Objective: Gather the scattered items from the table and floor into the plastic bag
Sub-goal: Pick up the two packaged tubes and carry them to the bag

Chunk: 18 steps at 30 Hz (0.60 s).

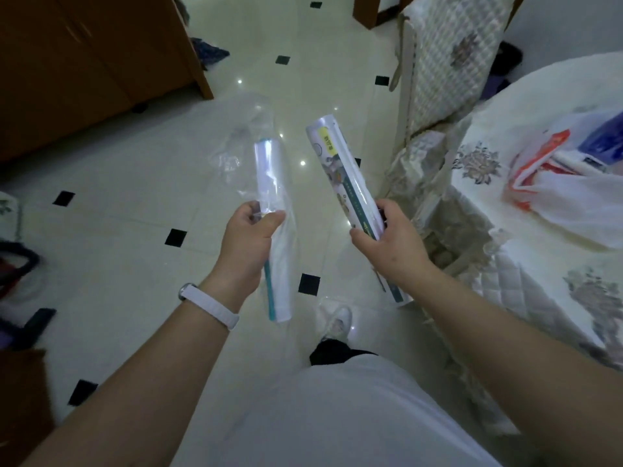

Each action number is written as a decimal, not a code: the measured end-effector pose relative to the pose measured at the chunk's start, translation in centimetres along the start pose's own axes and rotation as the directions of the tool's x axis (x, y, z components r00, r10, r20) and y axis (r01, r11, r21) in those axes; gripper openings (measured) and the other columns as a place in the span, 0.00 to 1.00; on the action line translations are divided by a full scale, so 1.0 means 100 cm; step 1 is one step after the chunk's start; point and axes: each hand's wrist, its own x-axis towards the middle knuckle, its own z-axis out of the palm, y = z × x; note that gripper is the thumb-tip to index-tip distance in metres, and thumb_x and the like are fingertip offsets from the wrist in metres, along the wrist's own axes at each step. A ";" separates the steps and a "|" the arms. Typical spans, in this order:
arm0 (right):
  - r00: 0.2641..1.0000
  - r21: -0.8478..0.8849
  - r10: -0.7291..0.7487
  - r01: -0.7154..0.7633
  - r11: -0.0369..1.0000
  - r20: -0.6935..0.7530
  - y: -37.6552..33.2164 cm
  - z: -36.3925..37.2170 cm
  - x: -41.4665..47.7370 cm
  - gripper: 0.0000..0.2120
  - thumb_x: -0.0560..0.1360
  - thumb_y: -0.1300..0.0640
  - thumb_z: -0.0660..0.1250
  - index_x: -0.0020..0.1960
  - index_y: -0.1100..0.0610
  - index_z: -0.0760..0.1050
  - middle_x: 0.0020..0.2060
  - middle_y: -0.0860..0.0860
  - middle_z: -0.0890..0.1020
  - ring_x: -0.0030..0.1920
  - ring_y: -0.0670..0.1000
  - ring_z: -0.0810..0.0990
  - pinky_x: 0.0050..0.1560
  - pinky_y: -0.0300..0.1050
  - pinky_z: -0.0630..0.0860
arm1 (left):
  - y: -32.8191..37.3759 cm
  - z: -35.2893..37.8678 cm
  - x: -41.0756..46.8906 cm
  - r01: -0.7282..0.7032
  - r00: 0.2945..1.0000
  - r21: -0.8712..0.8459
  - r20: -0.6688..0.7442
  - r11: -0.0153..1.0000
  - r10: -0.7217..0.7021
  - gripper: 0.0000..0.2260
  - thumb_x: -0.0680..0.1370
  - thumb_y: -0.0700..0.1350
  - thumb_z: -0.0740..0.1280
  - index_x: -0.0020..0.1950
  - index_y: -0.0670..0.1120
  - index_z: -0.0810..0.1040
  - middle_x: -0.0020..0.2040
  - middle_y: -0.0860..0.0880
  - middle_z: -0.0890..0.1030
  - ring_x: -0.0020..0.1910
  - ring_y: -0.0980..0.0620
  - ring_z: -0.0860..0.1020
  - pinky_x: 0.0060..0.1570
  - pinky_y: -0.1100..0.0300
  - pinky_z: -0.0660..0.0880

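My left hand (249, 237) grips a white roll with a teal edge (269, 170) together with a clear plastic bag (241, 139) that drapes around it and trails up and to the left. My right hand (387, 237) grips a longer printed roll (340, 170) with a yellow label near its top end. Both rolls are held above the tiled floor and point away from me. On the table at the right lies a white plastic bag with red print (553, 197), with a blue item showing inside its mouth.
A round table with a quilted floral cloth (539, 291) fills the right side. A covered chair (445, 72) stands beside it. A brown wooden cabinet (84, 62) is at the upper left. Dark items lie on the floor at the far left (20, 264).
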 end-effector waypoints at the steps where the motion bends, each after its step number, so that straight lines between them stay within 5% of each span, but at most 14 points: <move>1: 1.000 0.013 0.016 -0.016 1.000 -0.009 -0.001 -0.003 0.017 0.17 0.72 0.48 0.71 0.54 0.46 0.66 0.46 0.49 0.78 0.42 0.49 0.79 0.44 0.55 0.81 | 0.008 0.008 0.015 0.004 1.000 0.021 0.012 1.000 -0.004 0.06 0.76 0.42 0.71 0.51 0.47 0.79 0.48 0.43 0.82 0.46 0.46 0.81 0.56 0.43 0.78; 7: 0.994 0.090 0.051 -0.042 0.995 -0.092 -0.003 -0.040 0.102 0.16 0.71 0.47 0.70 0.54 0.45 0.68 0.43 0.44 0.78 0.41 0.47 0.79 0.43 0.51 0.80 | 0.058 0.067 0.097 -0.054 0.994 0.074 0.096 0.996 0.047 0.11 0.70 0.47 0.73 0.50 0.46 0.78 0.46 0.45 0.82 0.45 0.46 0.80 0.55 0.46 0.76; 12: 0.971 0.094 0.111 -0.093 0.991 -0.212 0.002 -0.078 0.141 0.17 0.71 0.47 0.71 0.55 0.45 0.67 0.44 0.46 0.78 0.41 0.49 0.79 0.42 0.53 0.80 | 0.084 0.121 0.142 -0.073 0.966 0.111 0.254 0.991 0.043 0.15 0.69 0.48 0.73 0.53 0.45 0.79 0.47 0.44 0.83 0.46 0.45 0.81 0.59 0.39 0.76; 15: 0.941 0.091 0.157 -0.136 0.987 -0.300 0.011 -0.093 0.155 0.18 0.72 0.47 0.71 0.56 0.44 0.67 0.44 0.45 0.78 0.41 0.47 0.79 0.41 0.51 0.80 | 0.092 0.153 0.175 -0.079 0.946 0.174 0.323 0.981 0.019 0.30 0.63 0.57 0.75 0.60 0.44 0.78 0.56 0.40 0.82 0.55 0.40 0.81 0.61 0.37 0.75; 18: 0.894 0.102 0.228 -0.204 0.974 -0.385 0.022 -0.103 0.171 0.18 0.72 0.47 0.71 0.56 0.44 0.66 0.43 0.42 0.76 0.41 0.44 0.77 0.40 0.48 0.79 | 0.097 0.188 0.208 -0.082 0.906 0.171 0.423 0.982 0.002 0.32 0.62 0.57 0.75 0.62 0.42 0.77 0.58 0.37 0.80 0.56 0.40 0.80 0.62 0.37 0.75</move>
